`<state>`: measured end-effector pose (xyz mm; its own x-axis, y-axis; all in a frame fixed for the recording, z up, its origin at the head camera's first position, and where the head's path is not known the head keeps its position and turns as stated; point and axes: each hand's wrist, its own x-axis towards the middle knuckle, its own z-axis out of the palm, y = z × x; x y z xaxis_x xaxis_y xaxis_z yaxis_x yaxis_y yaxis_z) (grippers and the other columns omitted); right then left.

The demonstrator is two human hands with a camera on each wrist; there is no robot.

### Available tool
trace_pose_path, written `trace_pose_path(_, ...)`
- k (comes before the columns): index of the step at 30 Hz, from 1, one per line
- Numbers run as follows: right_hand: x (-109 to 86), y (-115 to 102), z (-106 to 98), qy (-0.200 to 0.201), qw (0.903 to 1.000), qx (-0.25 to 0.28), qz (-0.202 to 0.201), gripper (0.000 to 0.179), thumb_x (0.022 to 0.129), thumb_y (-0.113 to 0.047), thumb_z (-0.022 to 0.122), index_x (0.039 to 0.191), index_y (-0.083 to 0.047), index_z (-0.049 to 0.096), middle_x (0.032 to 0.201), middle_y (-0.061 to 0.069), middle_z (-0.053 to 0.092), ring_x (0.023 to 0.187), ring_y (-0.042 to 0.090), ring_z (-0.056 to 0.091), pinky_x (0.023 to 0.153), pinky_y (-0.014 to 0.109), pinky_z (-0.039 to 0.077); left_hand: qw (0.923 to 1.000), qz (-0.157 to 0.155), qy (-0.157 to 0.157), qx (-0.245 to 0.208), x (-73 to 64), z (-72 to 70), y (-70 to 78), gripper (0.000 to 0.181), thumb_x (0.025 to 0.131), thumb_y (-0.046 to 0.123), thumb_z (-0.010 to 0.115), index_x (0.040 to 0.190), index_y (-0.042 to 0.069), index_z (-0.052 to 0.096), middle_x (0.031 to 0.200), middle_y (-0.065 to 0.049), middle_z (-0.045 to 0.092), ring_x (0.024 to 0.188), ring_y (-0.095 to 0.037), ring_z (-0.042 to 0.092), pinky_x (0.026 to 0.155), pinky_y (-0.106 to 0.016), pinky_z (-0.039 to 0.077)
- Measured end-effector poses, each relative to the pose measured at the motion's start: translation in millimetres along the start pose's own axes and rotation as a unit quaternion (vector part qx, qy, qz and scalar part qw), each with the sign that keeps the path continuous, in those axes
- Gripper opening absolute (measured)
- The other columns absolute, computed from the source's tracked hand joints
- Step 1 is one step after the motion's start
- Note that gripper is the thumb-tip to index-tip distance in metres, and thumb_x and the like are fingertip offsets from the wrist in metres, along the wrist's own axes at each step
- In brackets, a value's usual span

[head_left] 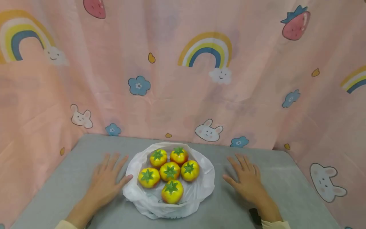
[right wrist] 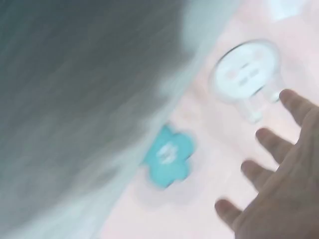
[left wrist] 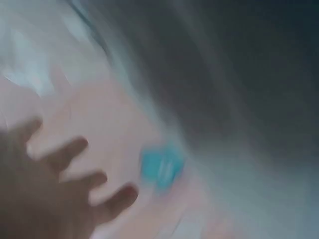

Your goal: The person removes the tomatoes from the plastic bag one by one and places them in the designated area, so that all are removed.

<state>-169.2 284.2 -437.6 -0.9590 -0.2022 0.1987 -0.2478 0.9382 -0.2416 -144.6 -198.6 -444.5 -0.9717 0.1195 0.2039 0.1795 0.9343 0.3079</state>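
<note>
Several yellow-and-orange tomato-like fruits (head_left: 170,171) with green star-shaped tops sit in a white plastic bag (head_left: 204,187), whose mouth is spread wide. My left hand (head_left: 104,181) is at the left of the bag, fingers spread and thumb tip right at its rim. On the other side, my right hand (head_left: 247,181) is apart from the bag with its fingers spread too. Neither hand holds anything. In the left wrist view the left hand (left wrist: 55,184) shows blurred, fingers apart. The right wrist view shows the right hand (right wrist: 284,169) with straight, separated fingers.
The bag stands on a grey table (head_left: 223,213). Behind and beside the table hangs a pink curtain (head_left: 171,114) printed with rainbows, rabbits, strawberries and blue flowers. A dark band (head_left: 255,217) is at the right wrist.
</note>
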Motion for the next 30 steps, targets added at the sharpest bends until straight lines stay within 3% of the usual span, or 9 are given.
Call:
trace_pose_path(2,3.3,-14.1,-3.8,0.001,0.9992,0.027,-0.029,0.075,0.092,-0.054,0.062,0.154,-0.023,0.035,0.163,0.014,0.026,0.149,0.046,0.019,0.109,0.073,0.015,0.9982,-0.012,-0.029,-0.052,2.9,-3.7,2.7,0.077,0.095,0.061,0.052,0.157,0.021,0.031,0.155,-0.02,0.041,0.143,-0.049,0.032,0.107,-0.074,0.028)
trace_pose_path(4,8.2,-30.4,-8.4,-0.005,0.9971,0.054,-0.053,0.078,0.089,-0.052,0.066,0.155,-0.024,0.035,0.163,0.011,0.029,0.149,0.043,0.023,0.109,0.072,0.019,0.9899,-0.04,-0.067,-0.119,7.2,-7.1,5.6,0.083,0.093,0.062,0.055,0.158,0.02,0.027,0.149,-0.019,0.049,0.136,-0.045,0.044,0.105,-0.07,0.037)
trace_pose_path(8,22.3,-60.9,-13.3,-0.043,0.9896,0.107,-0.086,0.083,0.087,-0.053,0.07,0.156,-0.025,0.034,0.162,0.006,0.033,0.146,0.038,0.034,0.11,0.071,0.028,0.9582,-0.105,-0.13,-0.232,17.2,-10.7,9.0,0.09,0.09,0.058,0.063,0.159,0.02,0.021,0.143,-0.02,0.055,0.125,-0.04,0.057,0.097,-0.059,0.05)
trace_pose_path(11,33.4,-76.4,-8.8,-0.084,0.9817,0.141,-0.096,0.083,0.085,-0.052,0.072,0.155,-0.026,0.035,0.161,0.003,0.037,0.145,0.035,0.039,0.111,0.066,0.034,0.9345,-0.138,-0.146,-0.294,22.6,-10.2,9.0,0.087,0.09,0.047,0.069,0.158,0.02,0.023,0.141,-0.022,0.055,0.118,-0.036,0.061,0.092,-0.052,0.056)
trace_pose_path(15,43.9,-86.5,2.4,-0.127,0.9731,0.17,-0.09,0.082,0.082,-0.048,0.077,0.152,-0.023,0.042,0.157,0.003,0.042,0.144,0.033,0.041,0.113,0.06,0.036,0.9115,-0.158,-0.153,-0.348,26.5,-6.1,9.3,0.077,0.091,0.033,0.071,0.156,0.019,0.031,0.14,-0.024,0.054,0.119,-0.037,0.06,0.094,-0.051,0.055)
trace_pose_path(19,48.6,-90.7,14.6,-0.139,0.9696,0.178,-0.095,0.081,0.08,-0.042,0.081,0.148,-0.016,0.047,0.153,0.005,0.048,0.14,0.031,0.046,0.114,0.057,0.037,0.8992,-0.171,-0.15,-0.374,27.2,-1.0,11.8,0.069,0.091,0.023,0.072,0.152,0.019,0.041,0.143,-0.025,0.051,0.13,-0.045,0.051,0.098,-0.054,0.052)
trace_pose_path(22,49.5,-94.3,21.0,-0.143,0.9697,0.178,-0.088,0.081,0.078,-0.039,0.083,0.147,-0.015,0.047,0.152,0.007,0.049,0.138,0.031,0.048,0.113,0.055,0.038,0.8947,-0.185,-0.143,-0.381,26.5,2.2,13.5,0.066,0.09,0.018,0.072,0.15,0.018,0.044,0.145,-0.026,0.049,0.133,-0.048,0.047,0.098,-0.053,0.052)
trace_pose_path(30,48.6,-98.6,28.6,-0.14,0.9733,0.173,-0.058,0.082,0.078,-0.037,0.084,0.148,-0.015,0.047,0.15,0.009,0.05,0.136,0.031,0.049,0.113,0.054,0.039,0.8908,-0.209,-0.139,-0.379,25.5,4.2,16.1,0.065,0.089,0.018,0.073,0.149,0.017,0.046,0.149,-0.029,0.043,0.135,-0.05,0.045,0.1,-0.053,0.051)
